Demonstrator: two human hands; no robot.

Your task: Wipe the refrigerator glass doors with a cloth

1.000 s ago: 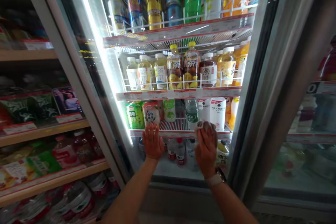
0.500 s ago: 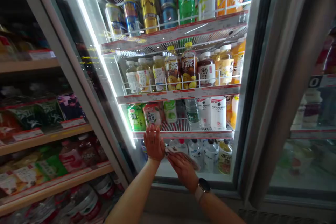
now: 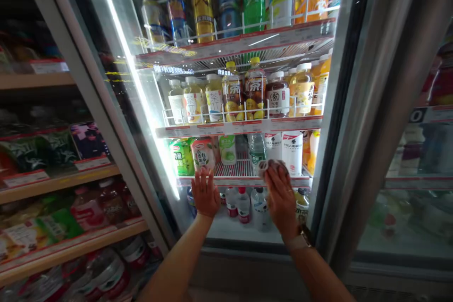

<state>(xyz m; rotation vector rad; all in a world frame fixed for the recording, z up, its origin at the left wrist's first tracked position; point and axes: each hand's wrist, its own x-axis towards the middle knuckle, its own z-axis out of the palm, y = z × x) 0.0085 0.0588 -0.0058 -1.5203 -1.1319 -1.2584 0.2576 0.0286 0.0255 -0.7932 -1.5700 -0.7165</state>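
Observation:
A tall glass door [image 3: 226, 233] of a lit drinks fridge stands before me. My left hand [image 3: 205, 194] lies flat against the glass with its fingers stretched upward, in front of a red drink carton [image 3: 203, 153]. Higher and to the right, my right hand [image 3: 281, 193] presses a crumpled greyish cloth [image 3: 264, 167] to the glass; part of the cloth is hidden under the fingers. Behind that hand, inside the fridge, are a clear water bottle [image 3: 257, 148] and a white drink container [image 3: 292, 151]. A watch [image 3: 304, 236] sits on my right wrist.
The fridge shelves hold cans [image 3: 203, 14], tea bottles [image 3: 232, 92] and other drinks. On the left is an open rack [image 3: 58, 174] with wooden shelves of packets and bottles. A metal door frame [image 3: 375, 118] runs up the right, beside another glass door.
My right hand swept the cloth left and down beside my left hand, then back up to the right. My left hand stayed on the glass. The view shifted slightly.

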